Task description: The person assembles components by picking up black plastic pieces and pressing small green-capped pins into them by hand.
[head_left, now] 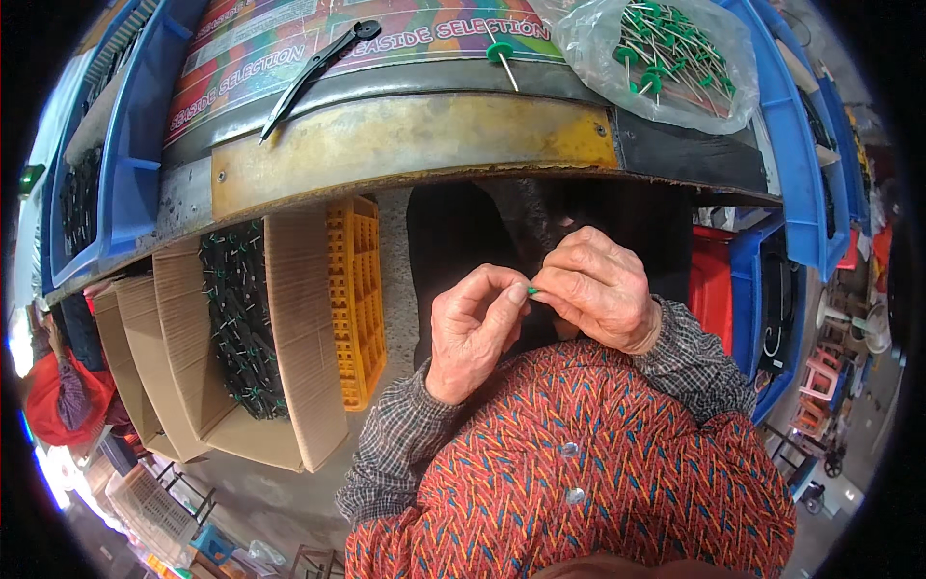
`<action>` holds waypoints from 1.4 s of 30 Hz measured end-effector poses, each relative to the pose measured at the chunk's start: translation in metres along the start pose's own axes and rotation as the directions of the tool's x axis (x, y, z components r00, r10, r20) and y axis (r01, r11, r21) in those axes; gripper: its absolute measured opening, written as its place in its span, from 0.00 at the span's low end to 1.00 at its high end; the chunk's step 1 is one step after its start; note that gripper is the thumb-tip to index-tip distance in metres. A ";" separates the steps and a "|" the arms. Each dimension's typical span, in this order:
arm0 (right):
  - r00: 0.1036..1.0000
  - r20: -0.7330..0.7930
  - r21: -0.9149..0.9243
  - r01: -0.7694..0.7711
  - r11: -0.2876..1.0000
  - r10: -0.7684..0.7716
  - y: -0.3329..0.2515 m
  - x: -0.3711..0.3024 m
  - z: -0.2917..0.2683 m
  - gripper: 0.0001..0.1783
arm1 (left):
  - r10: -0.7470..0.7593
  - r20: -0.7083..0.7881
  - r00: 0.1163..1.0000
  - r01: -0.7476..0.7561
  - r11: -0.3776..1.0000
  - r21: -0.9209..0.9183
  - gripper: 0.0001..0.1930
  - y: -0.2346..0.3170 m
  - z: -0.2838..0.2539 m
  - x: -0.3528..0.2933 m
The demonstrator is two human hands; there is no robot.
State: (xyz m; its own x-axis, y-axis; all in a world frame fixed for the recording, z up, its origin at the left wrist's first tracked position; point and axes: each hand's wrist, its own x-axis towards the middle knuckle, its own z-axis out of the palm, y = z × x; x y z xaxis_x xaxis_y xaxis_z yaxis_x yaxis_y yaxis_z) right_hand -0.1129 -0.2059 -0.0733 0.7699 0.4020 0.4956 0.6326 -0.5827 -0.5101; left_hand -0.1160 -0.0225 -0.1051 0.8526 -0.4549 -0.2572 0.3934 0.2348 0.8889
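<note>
In front of my body, above my lap, my left hand and my right hand meet fingertip to fingertip. Both are closed in a pinch on a small green piece; most of it is hidden by the fingers, so its full shape does not show. On the bench ahead lies a slim black pointed part with a round eyelet at one end. Right of it rests a metal pin with a green disc head. A clear plastic bag at the far right holds many more such green-headed pins.
The bench edge has a worn yellowish strip. Blue bins flank the bench. At lower left, a cardboard box holds black parts with green bits, beside a yellow crate. Another person in red is at far left.
</note>
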 end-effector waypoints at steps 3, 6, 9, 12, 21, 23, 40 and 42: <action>1.000 -0.019 -0.004 0.016 1.000 -0.016 0.001 -0.001 0.001 0.17 | -0.010 0.008 1.000 0.011 1.000 -0.012 0.07 0.001 0.000 0.000; 0.999 -0.020 -0.025 0.025 0.999 -0.025 0.000 -0.002 0.001 0.17 | -0.019 0.014 1.000 0.019 0.999 -0.034 0.07 0.001 0.000 0.000; 0.998 -0.036 -0.039 0.041 0.998 -0.042 -0.001 0.000 0.002 0.17 | -0.020 0.018 1.000 0.021 0.999 -0.040 0.07 0.001 -0.002 -0.001; 0.998 -0.039 -0.056 0.049 0.997 -0.051 -0.001 -0.002 0.002 0.18 | -0.030 0.027 0.999 0.032 0.998 -0.059 0.07 0.000 -0.002 0.000; 0.996 -0.042 -0.085 0.080 0.993 -0.084 -0.002 -0.004 0.004 0.19 | -0.032 0.045 0.999 0.036 0.995 -0.091 0.06 -0.002 -0.005 0.000; 0.996 -0.045 -0.087 0.076 0.993 -0.081 -0.003 -0.004 0.004 0.18 | -0.038 0.050 0.998 0.043 0.994 -0.099 0.05 -0.001 -0.005 0.000; 0.998 -0.065 0.009 0.018 1.000 -0.018 -0.004 -0.003 0.004 0.16 | -0.013 0.090 0.996 0.026 0.988 -0.150 0.05 -0.003 -0.007 0.000; 0.997 -0.081 0.027 0.005 1.000 -0.003 -0.004 -0.003 0.004 0.15 | -0.006 0.091 0.996 0.021 0.986 -0.164 0.05 -0.003 -0.007 0.000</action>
State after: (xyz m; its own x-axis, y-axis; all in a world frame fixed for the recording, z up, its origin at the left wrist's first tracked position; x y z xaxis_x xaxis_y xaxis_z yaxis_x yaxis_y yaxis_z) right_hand -0.1176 -0.2016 -0.0752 0.7586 0.3453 0.5525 0.6388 -0.5611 -0.5265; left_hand -0.1148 -0.0171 -0.1101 0.8153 -0.5327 -0.2269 0.4625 0.3633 0.8088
